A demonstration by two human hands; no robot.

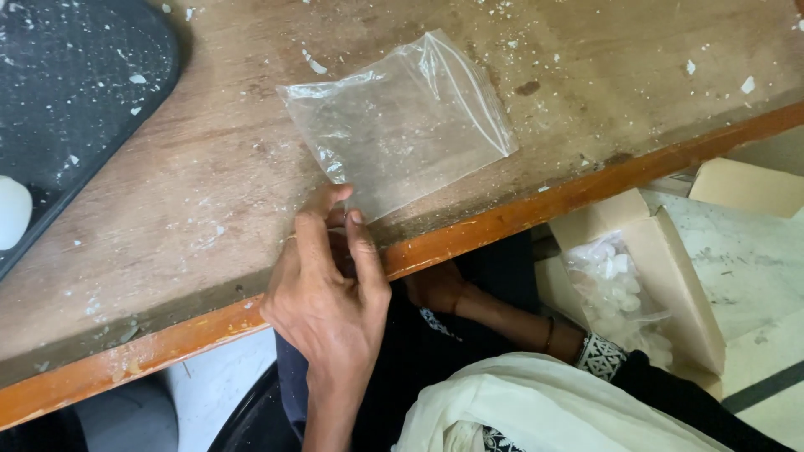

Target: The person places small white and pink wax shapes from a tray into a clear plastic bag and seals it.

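Clear plastic zip bag (402,125) lying flat on the wooden bench (209,201), near the front edge, looks empty. Left hand (327,293) at the bag's near corner, back of hand up, fingers (311,238) curled close together with thumb and forefinger tips meeting at the bag's edge; pinching or just touching, cannot tell. Right hand (435,289) down below the bench edge, in shadow over the lap, mostly hidden; fingers open or closed, cannot tell, nothing seen in it. Bracelet on that wrist, patterned black-and-white cuff (599,356) further up the arm. White crumbs scattered across the bench top. Dark tray (75,92) at upper left, dusted with the same white flecks, a white rounded lump (12,213) on it at the frame edge. Open cardboard box (670,276) on the floor at right, holding a clear bag of white pieces (615,280).
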